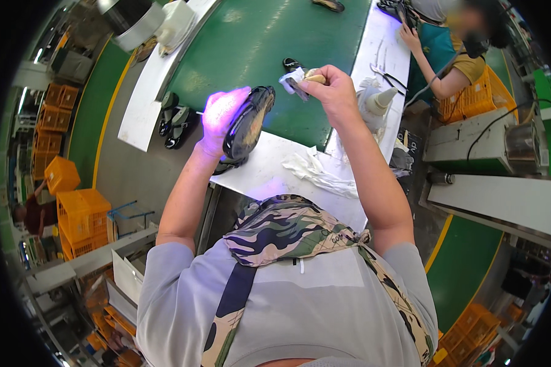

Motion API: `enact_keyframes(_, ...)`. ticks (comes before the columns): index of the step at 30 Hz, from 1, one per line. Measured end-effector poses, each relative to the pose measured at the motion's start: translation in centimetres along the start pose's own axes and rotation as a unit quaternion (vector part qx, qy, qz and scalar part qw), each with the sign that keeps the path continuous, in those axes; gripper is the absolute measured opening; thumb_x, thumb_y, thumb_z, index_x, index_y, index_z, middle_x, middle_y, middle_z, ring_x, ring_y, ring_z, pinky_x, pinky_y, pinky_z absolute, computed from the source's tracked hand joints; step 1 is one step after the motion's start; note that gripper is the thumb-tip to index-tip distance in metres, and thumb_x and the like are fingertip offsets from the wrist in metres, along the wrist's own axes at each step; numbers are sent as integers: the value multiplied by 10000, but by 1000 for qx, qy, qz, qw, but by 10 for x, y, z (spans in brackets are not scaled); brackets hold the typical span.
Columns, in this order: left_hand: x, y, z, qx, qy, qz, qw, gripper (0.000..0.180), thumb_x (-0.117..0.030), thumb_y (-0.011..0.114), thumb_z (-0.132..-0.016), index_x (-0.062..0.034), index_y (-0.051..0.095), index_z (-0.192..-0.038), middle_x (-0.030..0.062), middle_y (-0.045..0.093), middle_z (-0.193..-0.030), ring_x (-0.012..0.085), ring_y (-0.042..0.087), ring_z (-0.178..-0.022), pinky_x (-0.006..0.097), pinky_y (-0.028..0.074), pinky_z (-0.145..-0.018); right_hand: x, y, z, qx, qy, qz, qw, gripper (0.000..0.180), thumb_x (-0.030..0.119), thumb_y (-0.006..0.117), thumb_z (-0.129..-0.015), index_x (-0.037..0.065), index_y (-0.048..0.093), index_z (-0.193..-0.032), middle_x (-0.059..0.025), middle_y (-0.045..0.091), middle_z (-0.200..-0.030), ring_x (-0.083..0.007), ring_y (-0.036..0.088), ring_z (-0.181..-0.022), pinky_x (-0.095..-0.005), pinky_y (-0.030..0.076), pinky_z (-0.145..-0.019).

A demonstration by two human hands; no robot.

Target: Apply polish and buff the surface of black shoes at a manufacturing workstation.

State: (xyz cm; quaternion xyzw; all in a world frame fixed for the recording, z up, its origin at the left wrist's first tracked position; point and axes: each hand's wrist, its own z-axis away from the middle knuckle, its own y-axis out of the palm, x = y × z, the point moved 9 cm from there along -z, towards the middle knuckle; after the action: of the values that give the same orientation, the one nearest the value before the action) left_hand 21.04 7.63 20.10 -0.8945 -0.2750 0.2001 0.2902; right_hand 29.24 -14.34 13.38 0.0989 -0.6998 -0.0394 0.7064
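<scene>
My left hand grips a black shoe by its upper, tilted up so that its worn-looking brown and grey sole faces right. A purple-blue light falls on this hand. To the right, my right hand pinches a small tan piece with a crumpled white cloth at its end, held apart from the shoe. The tan piece's exact kind is unclear. Behind the cloth, a small black shoe lies on the green belt. Below my left hand another dark shoe partly shows at the white table edge.
A green conveyor belt runs away from me. White rags, a white nozzle bottle and pliers lie around my right arm. Black shoes sit at left. A co-worker handles a shoe at far right. Orange crates stand left.
</scene>
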Motion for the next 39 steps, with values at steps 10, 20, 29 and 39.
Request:
enact_keyframes(10,-20,-64,23,-45,2,-41,998,432,-109,798,-696,-7,658,-1092,163,697,-1087,323,686,-972,413,528,-862,-12,80,4,82,1,23,996,190,30,775,-785,12,633,-911,-5,622,-814,-78,560,-728,-237,454,-669)
enact_keyframes(20,-3,-55,32,-33,-40,-58,997,446,-128,798,-698,-6,644,-1099,176,676,-1098,342,675,-981,405,535,-851,-6,106,27,125,55,-102,985,182,-3,777,-745,9,631,-852,-8,605,-768,-82,550,-700,-248,471,-667)
enact_keyframes(29,14,-29,34,84,-113,-49,989,525,-89,797,-653,-42,630,-1149,153,661,-1091,333,666,-980,400,550,-844,39,97,28,150,-28,83,985,179,31,778,-774,19,627,-869,-19,630,-817,-90,585,-734,-245,485,-683)
enact_keyframes(39,33,6,74,292,-349,191,870,551,-127,860,-517,-20,674,-1025,91,688,-902,222,668,-819,330,536,-799,44,90,19,124,-92,118,981,194,72,800,-729,11,631,-802,-6,632,-740,-72,557,-673,-249,471,-610)
